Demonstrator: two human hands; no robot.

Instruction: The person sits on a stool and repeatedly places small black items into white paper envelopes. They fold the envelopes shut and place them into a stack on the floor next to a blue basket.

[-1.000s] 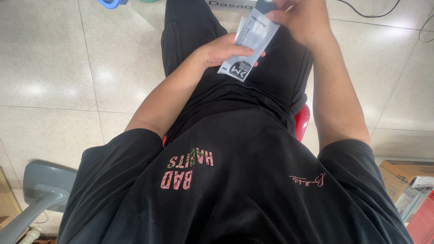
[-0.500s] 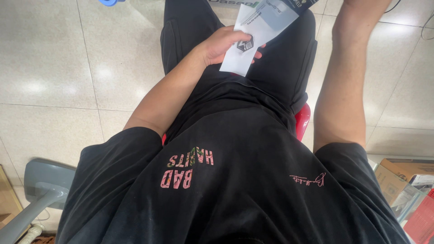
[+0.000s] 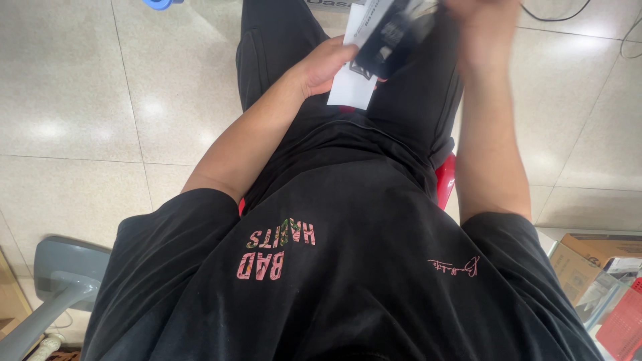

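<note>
White paper sleeve (image 3: 351,83) with a dark blurred item (image 3: 394,30) on top sits over our lap, above the black trousers (image 3: 408,113). Our left hand (image 3: 328,63) has fingers closed on the sleeve's edge. Our right hand (image 3: 481,20) is blurred at the item; grip unclear. Red seat (image 3: 445,180) below, tiled floor (image 3: 100,100) around.

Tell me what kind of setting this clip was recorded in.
Probably an indoor shop or stockroom, though that is uncertain: glossy pale floor tiles, cardboard boxes stacked at the lower right, a red stool under the seated person, and a cable on the floor.
</note>
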